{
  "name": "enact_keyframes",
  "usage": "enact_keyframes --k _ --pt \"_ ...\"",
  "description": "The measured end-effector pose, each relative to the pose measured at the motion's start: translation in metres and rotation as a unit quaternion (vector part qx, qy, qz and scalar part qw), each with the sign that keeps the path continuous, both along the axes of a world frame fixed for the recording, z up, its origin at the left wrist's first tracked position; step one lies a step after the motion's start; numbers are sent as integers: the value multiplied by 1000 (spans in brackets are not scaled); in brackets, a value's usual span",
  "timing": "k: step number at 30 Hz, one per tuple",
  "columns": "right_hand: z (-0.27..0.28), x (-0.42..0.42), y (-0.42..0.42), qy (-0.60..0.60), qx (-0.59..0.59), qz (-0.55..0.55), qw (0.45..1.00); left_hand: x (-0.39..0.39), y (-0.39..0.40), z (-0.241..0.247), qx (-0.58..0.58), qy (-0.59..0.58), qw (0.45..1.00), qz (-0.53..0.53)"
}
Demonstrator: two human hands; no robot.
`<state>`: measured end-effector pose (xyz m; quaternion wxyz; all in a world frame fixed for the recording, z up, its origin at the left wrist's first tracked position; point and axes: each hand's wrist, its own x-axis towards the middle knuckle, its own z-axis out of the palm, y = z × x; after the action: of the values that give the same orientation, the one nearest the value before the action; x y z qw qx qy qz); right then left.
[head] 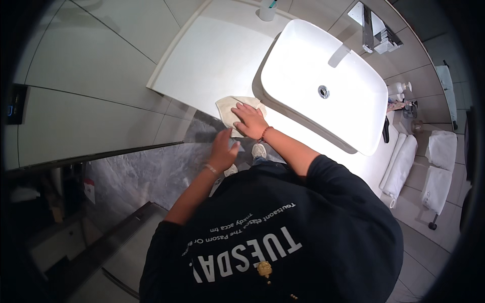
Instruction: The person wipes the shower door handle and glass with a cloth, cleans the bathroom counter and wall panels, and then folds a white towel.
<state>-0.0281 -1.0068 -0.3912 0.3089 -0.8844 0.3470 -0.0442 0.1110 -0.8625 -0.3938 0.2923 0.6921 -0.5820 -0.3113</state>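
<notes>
A cream cloth (228,110) lies partly folded over the front edge of the white countertop (204,53). Spread over it, my right hand (251,122) holds the cloth down against the counter, with a beaded bracelet at the wrist. My left hand (224,151) is slightly blurred just off the counter's edge, thumb apart from the fingers and nothing seen in it. Its fingertips come close to the cloth's lower corner; whether they touch cannot be told. Beyond my right hand stands a white rectangular vessel sink (295,75) with a metal drain (323,91).
A wall-mounted faucet (367,32) juts over the sink. At the back stands a cup (267,11) with a toothbrush. Pump bottles (398,88) and a rolled white towel (402,166) sit at the right. White towels (441,151) hang on a bar. Grey marbled floor (140,178) lies below left.
</notes>
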Motion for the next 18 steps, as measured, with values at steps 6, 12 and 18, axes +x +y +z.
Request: enact_keyframes --k 6,12,18 --pt "-18 -56 -17 -283 311 -149 895 -75 -88 20 87 -262 961 13" --pt "-24 -101 -20 -211 386 -144 886 -78 -94 -22 59 -249 966 26" --pt "-28 -106 -26 -204 390 -158 884 -21 -63 -45 9 -217 974 -64"
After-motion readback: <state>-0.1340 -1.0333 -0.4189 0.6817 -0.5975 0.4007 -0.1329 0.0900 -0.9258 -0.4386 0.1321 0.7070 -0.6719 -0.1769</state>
